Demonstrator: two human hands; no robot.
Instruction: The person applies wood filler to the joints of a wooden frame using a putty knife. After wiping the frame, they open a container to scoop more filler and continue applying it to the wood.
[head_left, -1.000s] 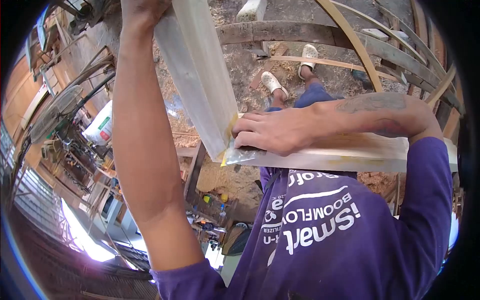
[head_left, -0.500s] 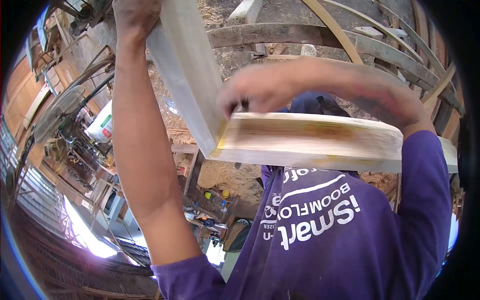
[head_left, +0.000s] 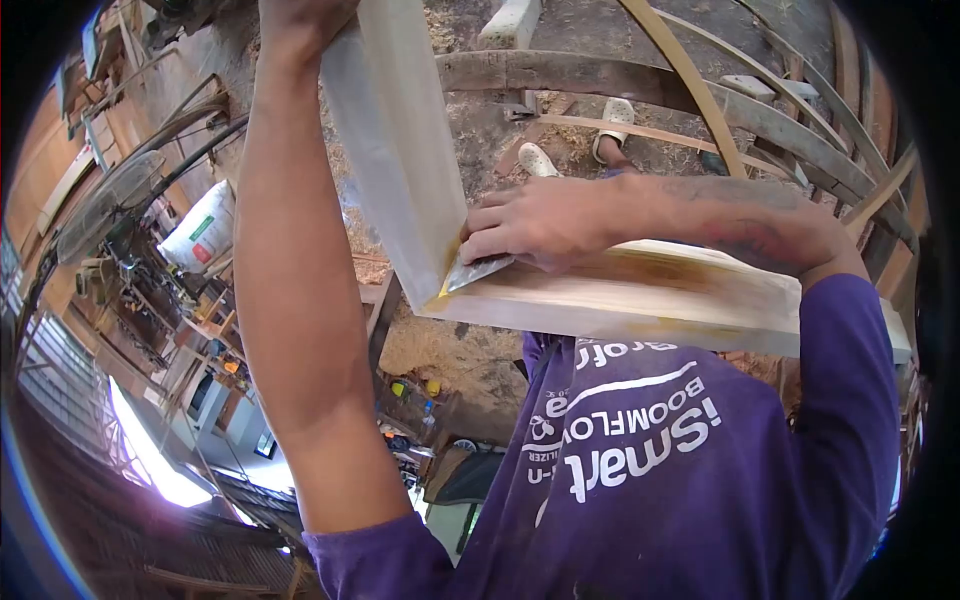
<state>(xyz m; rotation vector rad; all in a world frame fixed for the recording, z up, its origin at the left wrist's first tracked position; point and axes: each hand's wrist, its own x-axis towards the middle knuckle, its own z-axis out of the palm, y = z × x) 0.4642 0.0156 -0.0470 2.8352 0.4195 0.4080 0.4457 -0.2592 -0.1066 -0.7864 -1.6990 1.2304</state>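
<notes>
A pale wooden frame (head_left: 640, 320) spans the view, two of its boards meeting in an inside corner. Yellowish-brown filler marks the corner and stains the lower board. My right hand (head_left: 530, 225) is closed around a putty knife, its handle hidden in the fingers. The thin metal blade of the putty knife (head_left: 475, 270) lies against the lower board, with its tip in the corner. At the top left, my left hand (head_left: 305, 18) grips the edge of the upright board; the picture's edge cuts off its fingers.
Curved wooden strips (head_left: 690, 85) and an old beam (head_left: 580, 70) cross above the sawdust-strewn ground. Light clogs (head_left: 538, 160) show beyond my right hand. A white bucket (head_left: 200, 228) stands at the left beside a caged fan (head_left: 110, 205).
My right hand, blurred before, has come down into the corner, and the blade now shows clearly against the wood. The view has shifted slightly, bringing the clogs into sight.
</notes>
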